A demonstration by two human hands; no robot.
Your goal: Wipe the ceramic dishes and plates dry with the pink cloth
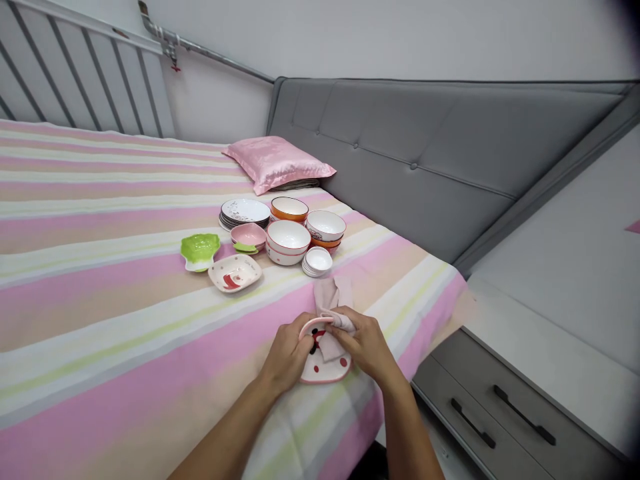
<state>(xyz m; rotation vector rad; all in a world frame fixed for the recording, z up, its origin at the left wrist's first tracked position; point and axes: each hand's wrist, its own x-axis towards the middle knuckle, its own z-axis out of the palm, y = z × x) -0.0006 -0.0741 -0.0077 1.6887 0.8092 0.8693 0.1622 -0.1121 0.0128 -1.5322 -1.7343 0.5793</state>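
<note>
My left hand point(289, 353) grips the left rim of a white plate point(325, 373) with a pink edge, red dots and a red-and-black figure. My right hand point(364, 340) pinches a pale pink cloth point(333, 293), folded over the plate's far rim. Part of the cloth lies across the plate's face, and another part hangs behind it. The plate is tilted towards me above the striped bedspread. Just beyond my hands is a stack of small white dishes point(318, 261). A squarish cream dish point(234, 275) with a red-scarfed figure rests to their left.
Further back are white bowls point(289, 237), an orange-rimmed bowl point(290, 208), stacked plates point(245, 211), a pink dish point(249, 235) and a green dish point(200, 249). A pink pillow point(277, 162) lies by the grey headboard point(390, 140). A drawer cabinet point(500, 413) stands right of the bed.
</note>
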